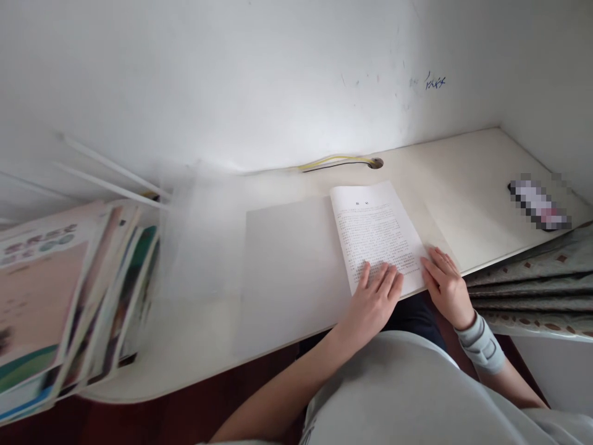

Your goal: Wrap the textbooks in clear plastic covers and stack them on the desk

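An open booklet lies on the white desk (472, 179). Its right page (376, 228) is covered in printed text and its left page (291, 259) is blank. My left hand (376, 295) rests flat on the lower part of the printed page, fingers spread. My right hand (445, 285) lies at the page's lower right corner, fingers stretched along its edge and touching the desk. A grey wrist brace (482, 343) wraps my right wrist. Neither hand holds anything.
A leaning stack of colourful books and magazines (69, 303) fills the desk's left end. A yellow cable (340, 161) runs into a hole at the wall. A small blurred object (540, 205) lies at the far right. Patterned fabric (532, 284) hangs beside the desk's right edge.
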`<state>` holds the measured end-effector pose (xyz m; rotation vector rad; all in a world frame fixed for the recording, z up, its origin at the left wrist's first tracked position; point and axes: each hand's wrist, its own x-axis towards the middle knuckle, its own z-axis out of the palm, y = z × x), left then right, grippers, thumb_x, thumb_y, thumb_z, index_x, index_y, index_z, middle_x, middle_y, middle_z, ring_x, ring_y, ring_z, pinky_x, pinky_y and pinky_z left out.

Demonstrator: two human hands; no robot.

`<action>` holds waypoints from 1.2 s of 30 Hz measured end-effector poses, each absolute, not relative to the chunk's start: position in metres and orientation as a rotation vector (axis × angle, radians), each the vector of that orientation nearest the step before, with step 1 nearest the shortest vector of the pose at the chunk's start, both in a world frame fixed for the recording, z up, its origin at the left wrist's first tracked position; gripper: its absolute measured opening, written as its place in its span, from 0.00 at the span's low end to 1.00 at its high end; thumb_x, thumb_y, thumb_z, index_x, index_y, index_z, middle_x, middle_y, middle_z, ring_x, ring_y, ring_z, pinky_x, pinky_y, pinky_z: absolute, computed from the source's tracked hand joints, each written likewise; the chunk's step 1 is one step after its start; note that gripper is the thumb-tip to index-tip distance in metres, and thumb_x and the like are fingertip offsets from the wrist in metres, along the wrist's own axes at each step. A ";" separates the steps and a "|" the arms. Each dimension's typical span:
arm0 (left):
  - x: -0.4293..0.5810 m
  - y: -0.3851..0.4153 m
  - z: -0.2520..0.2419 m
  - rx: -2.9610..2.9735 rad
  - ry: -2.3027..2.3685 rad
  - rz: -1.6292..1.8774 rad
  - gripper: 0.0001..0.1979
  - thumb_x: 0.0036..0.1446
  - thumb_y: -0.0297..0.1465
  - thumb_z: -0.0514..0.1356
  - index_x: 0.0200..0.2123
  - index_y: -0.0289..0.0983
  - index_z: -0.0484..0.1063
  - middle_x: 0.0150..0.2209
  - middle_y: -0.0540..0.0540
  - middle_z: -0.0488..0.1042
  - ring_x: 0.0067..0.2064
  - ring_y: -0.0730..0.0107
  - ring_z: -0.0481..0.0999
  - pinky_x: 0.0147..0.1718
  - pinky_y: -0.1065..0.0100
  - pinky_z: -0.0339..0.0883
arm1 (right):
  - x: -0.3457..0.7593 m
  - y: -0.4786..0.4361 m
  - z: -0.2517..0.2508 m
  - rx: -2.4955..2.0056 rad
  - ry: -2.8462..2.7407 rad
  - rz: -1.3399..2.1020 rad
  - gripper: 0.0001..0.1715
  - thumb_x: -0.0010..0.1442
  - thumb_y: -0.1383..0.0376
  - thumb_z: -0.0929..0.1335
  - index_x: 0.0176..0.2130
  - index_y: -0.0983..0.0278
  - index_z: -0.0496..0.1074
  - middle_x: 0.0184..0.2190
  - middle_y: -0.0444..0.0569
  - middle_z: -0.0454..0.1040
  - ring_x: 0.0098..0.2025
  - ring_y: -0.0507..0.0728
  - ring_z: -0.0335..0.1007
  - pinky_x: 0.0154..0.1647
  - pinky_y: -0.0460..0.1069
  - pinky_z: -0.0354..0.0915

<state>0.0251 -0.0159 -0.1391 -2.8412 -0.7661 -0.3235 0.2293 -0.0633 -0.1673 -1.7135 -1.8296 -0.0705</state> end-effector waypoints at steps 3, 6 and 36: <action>0.025 -0.014 -0.135 -2.850 -0.735 -0.327 0.17 0.61 0.22 0.48 0.52 0.33 0.66 0.54 0.39 0.69 0.57 0.58 0.66 0.58 0.46 0.55 | 0.229 -0.064 -0.168 -1.712 -1.828 -0.070 0.17 0.62 0.67 0.61 0.49 0.65 0.71 0.54 0.60 0.68 0.60 0.64 0.59 0.57 0.63 0.62; 0.032 -0.011 -0.135 -2.855 -0.737 -0.372 0.17 0.62 0.23 0.47 0.51 0.34 0.67 0.54 0.39 0.69 0.58 0.58 0.66 0.57 0.46 0.55 | 0.229 -0.064 -0.166 -1.712 -1.834 -0.066 0.17 0.63 0.67 0.61 0.49 0.66 0.71 0.53 0.60 0.70 0.59 0.63 0.61 0.57 0.63 0.62; 0.036 -0.016 -0.131 -2.965 -1.013 -0.276 0.23 0.59 0.19 0.46 0.56 0.36 0.63 0.59 0.39 0.63 0.64 0.46 0.53 0.55 0.36 0.53 | 0.259 -0.061 -0.171 -1.890 -1.860 -0.256 0.21 0.63 0.62 0.61 0.52 0.69 0.67 0.55 0.60 0.68 0.60 0.63 0.59 0.58 0.59 0.59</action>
